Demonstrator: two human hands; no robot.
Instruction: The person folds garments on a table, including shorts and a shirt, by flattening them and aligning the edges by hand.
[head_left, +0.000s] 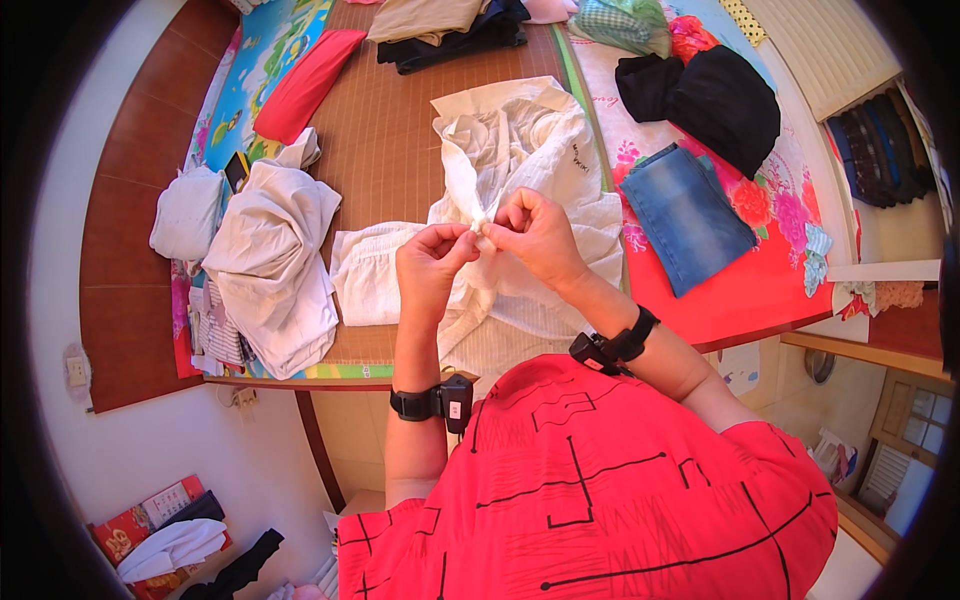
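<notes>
A cream shirt (559, 161) with a collar lies spread out before me, its front bearing dark lettering. My left hand (431, 262) pinches the front edge of this shirt between thumb and fingertips. From the other side, my right hand (536, 236) grips the same spot, so both sets of fingertips meet at the placket; whether a button is between them is hidden. Left of the shirt, and partly touching it, lies a folded cream garment (371, 277) with a gathered waistband.
A brown woven mat (375, 165) covers the bed's middle. Pale crumpled clothes (270, 232) and a folded red garment (307, 82) lie leftward. To the right are folded blue jeans (686, 217) and a black garment (724, 105). Folded beige trousers (424, 19) top a far stack.
</notes>
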